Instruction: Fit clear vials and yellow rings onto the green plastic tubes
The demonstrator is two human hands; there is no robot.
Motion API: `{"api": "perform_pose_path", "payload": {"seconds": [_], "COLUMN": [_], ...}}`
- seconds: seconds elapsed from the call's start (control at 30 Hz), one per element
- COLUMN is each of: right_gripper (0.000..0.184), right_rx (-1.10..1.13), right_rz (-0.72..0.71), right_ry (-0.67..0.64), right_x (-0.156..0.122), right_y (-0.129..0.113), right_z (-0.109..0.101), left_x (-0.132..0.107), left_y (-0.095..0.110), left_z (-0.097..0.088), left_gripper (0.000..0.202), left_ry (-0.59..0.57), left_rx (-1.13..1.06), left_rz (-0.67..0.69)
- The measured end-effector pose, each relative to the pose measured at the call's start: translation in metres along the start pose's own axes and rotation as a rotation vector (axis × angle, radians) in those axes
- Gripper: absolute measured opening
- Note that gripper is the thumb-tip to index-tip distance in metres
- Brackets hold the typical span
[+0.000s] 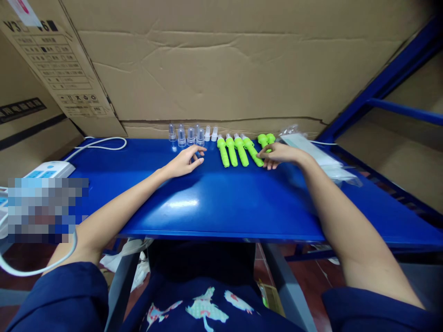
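Note:
My left hand [186,161] hovers over the blue table, fingers apart and holding nothing. Just beyond it stand several clear plastic caps [182,137], with two whitish caps [211,133] to their right. Lime-green tubes [234,152] with pale tips and small side loops lie in a row in the middle. My right hand [275,156] has its thumb and fingers closed about the near end of the rightmost lime-green tube [254,152], which lies tilted on the table. Behind the right fingers are more green pieces [266,139], partly hidden by the hand.
Clear plastic bags with pale flat contents [313,152] lie right of my right hand. A white power strip [51,170] with a cable is at the left. Cardboard [221,69] walls the back, and a blue metal frame [384,78] rises at the right.

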State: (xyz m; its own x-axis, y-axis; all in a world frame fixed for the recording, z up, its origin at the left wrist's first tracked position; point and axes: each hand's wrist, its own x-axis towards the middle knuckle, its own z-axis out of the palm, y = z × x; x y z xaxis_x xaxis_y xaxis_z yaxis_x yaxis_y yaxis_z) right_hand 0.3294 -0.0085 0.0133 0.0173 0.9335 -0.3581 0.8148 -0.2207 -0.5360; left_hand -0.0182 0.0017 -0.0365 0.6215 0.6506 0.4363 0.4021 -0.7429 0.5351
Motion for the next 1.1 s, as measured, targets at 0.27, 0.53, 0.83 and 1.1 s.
{"api": "perform_pose_path", "payload": {"seconds": [0.27,0.53,0.83,1.1], "right_gripper": [0.013,0.011,0.009,0.010], "right_rx": [-0.106,-0.311,-0.357,-0.322], "right_rz": [-0.047,-0.009,-0.026,-0.037], "right_ry": [0.155,0.344,0.379,0.360], "right_x": [0.009,0.022,0.023,0.016], "right_y": [0.005,0.021,0.025,0.020], "right_z": [-0.001,-0.008,-0.008,-0.005], "left_x": [0.002,0.056,0.119,0.138], "left_y": [0.003,0.004,-0.008,-0.036], "left_z": [-0.001,-0.009,0.013,0.027], "left_gripper": [0.037,0.038,0.040,0.043], "left_ry": [-0.076,-0.059,0.060,0.174], "left_rx": [0.258,0.780,0.753,0.629], "left_rz": [0.036,-0.041,-0.170,-0.217]}}
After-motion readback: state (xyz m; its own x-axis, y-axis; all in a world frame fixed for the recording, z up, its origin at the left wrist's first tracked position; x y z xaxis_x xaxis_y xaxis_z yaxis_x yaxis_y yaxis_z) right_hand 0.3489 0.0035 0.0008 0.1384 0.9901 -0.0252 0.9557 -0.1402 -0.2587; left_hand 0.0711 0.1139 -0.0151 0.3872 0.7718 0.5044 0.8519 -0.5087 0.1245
